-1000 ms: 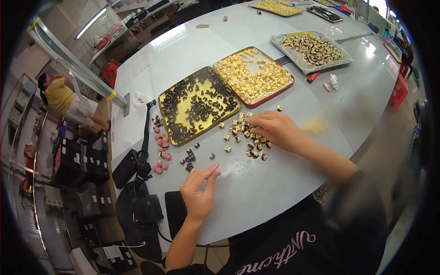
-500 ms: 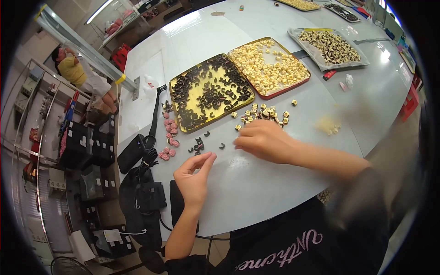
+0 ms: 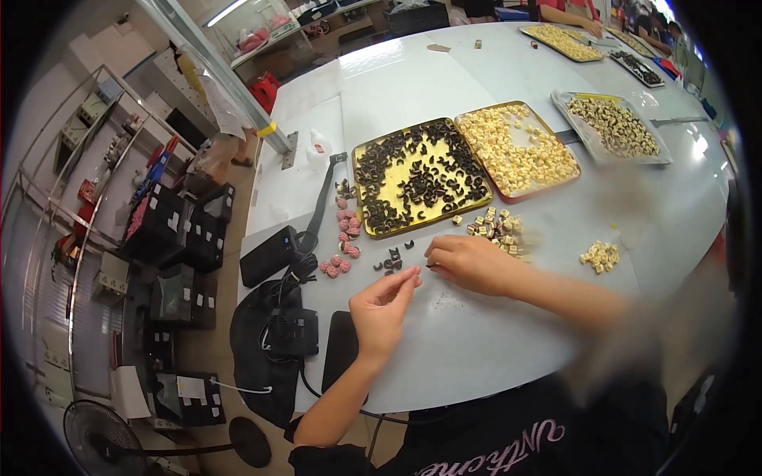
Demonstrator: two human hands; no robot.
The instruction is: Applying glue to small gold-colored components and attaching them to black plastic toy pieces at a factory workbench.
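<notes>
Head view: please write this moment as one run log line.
left hand: pinching small piece | right hand: on table near dark pieces | black-piece tray: behind

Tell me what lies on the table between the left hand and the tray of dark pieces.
In the head view, a few loose dark pieces lie between the left hand and the tray of dark pieces; otherwise bare table.

Workshop: parts trays (image 3: 419,176) on long worktable (image 3: 476,341).
</notes>
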